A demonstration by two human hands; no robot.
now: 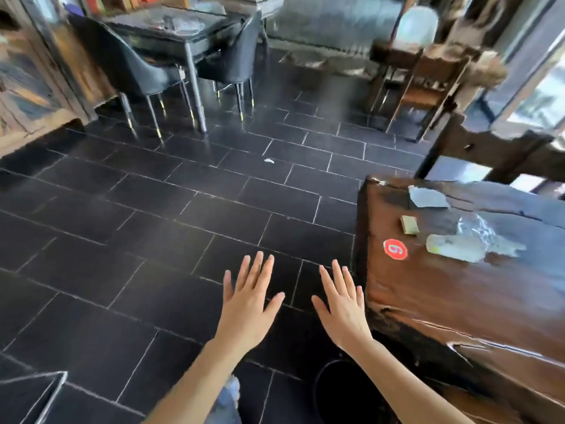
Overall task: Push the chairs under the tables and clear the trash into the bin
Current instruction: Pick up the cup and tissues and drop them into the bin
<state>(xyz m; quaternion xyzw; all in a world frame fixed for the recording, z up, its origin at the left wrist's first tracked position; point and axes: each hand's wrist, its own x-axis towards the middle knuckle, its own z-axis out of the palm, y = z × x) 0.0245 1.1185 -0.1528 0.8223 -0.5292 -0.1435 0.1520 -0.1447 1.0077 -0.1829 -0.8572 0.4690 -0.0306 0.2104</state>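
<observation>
My left hand and my right hand are held out flat over the dark tiled floor, fingers spread, holding nothing. To the right stands a brown wooden table with a red number sticker. On it lie trash items: a crumpled clear plastic wrapper, a torn paper scrap and a small tan block. A black round bin sits on the floor below my right forearm. A wooden chair stands at the table's far side.
A small white scrap lies on the floor ahead. A dark table with two grey padded chairs stands at the back left. Another wooden chair is at the back right. A wooden cabinet lines the left wall.
</observation>
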